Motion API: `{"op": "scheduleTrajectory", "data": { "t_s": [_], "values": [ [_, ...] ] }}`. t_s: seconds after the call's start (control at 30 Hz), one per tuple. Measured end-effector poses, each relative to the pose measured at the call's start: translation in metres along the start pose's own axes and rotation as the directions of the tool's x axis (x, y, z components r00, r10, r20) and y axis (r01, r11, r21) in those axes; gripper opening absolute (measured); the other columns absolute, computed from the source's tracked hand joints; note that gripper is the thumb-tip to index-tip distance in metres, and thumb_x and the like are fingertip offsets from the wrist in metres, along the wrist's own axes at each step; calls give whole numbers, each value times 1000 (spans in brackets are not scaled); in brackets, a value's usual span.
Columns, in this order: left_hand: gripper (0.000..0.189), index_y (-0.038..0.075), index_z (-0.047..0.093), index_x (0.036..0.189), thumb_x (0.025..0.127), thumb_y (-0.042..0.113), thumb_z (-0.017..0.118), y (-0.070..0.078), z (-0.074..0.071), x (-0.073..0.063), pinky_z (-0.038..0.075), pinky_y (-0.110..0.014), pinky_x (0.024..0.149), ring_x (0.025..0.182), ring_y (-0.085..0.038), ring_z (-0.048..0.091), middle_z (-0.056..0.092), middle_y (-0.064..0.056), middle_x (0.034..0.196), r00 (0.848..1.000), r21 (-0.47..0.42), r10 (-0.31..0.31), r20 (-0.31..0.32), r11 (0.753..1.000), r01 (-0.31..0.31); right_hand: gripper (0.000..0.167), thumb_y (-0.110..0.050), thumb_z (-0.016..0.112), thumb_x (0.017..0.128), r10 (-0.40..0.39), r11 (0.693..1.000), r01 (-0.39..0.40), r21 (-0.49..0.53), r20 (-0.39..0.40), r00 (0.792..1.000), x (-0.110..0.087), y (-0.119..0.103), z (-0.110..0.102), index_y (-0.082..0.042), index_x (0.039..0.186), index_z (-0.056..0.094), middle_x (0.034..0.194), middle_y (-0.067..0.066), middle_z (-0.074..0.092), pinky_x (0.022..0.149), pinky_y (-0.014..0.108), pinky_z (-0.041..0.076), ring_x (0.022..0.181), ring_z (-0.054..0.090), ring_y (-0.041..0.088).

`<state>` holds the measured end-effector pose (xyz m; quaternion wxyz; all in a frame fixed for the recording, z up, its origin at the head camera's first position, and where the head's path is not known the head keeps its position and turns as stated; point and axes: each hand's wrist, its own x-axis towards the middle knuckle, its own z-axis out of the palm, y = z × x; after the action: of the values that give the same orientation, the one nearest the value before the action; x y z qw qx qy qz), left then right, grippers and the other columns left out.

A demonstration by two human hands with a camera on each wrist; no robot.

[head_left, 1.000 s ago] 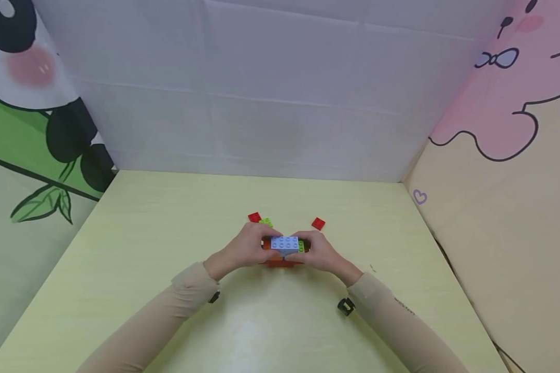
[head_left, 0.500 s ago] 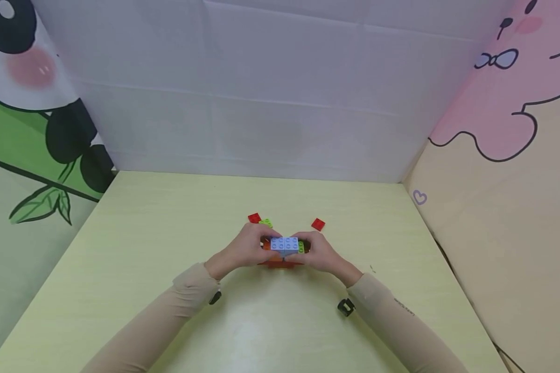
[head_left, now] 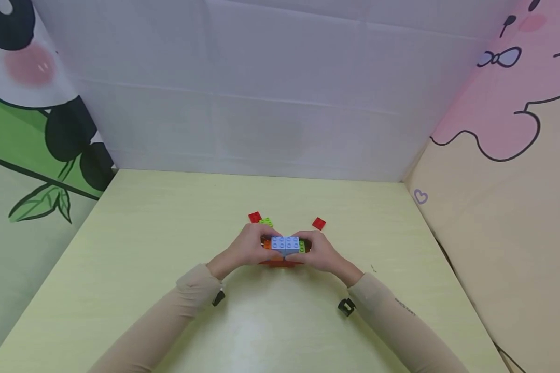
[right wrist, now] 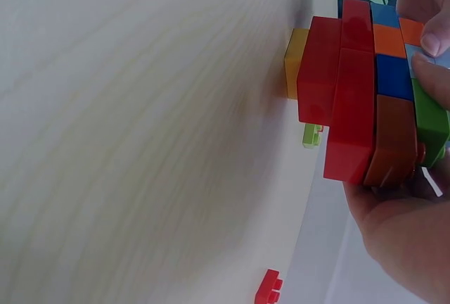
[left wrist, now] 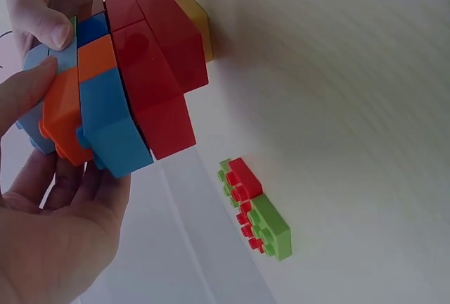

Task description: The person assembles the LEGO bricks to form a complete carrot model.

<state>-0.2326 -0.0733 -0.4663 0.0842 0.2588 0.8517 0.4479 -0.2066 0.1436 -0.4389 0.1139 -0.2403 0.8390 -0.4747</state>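
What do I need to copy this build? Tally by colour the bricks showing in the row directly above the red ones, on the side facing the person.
Blue bricks, one medium and one dark: 2
Orange brick: 1
Brown brick: 1
Total: 4

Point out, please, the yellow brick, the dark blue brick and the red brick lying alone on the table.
Yellow brick [right wrist: 292, 65]: right wrist view, visible side.
Dark blue brick [right wrist: 394, 76]: right wrist view, exposed face.
Lone red brick [head_left: 319, 224]: head view, top face.

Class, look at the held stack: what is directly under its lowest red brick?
A yellow brick shows beneath the red brick; any studs joining them are covered and cannot be seen.
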Motion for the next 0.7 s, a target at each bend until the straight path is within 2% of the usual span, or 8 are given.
{"op": "scheduleTrajectory", "data": {
  "t_s": [0.47, 0.7],
  "values": [
    [36, 12, 73, 104, 71, 23, 86, -6, 7, -5, 49, -31, 75, 90, -16, 55, 63, 5, 96, 996, -48, -39, -82, 998, 35, 30, -7, 78, 79, -7, 1000, 7, -2, -14, 1000, 1, 4, 2, 0, 107, 67, 99, 4, 64, 76, 39, 49, 87, 57, 26],
    [37, 12, 72, 104, 71, 22, 86, -8, 10, -5, 49, -31, 75, 91, -16, 55, 62, 6, 97, 993, -63, -62, -97, 996, 56, 34, -15, 80, 78, 8, 1000, -8, -12, -39, 999, 9, 41, 10, -6, 108, 68, 101, 1, 63, 77, 39, 49, 88, 56, 22]
  ]
}}
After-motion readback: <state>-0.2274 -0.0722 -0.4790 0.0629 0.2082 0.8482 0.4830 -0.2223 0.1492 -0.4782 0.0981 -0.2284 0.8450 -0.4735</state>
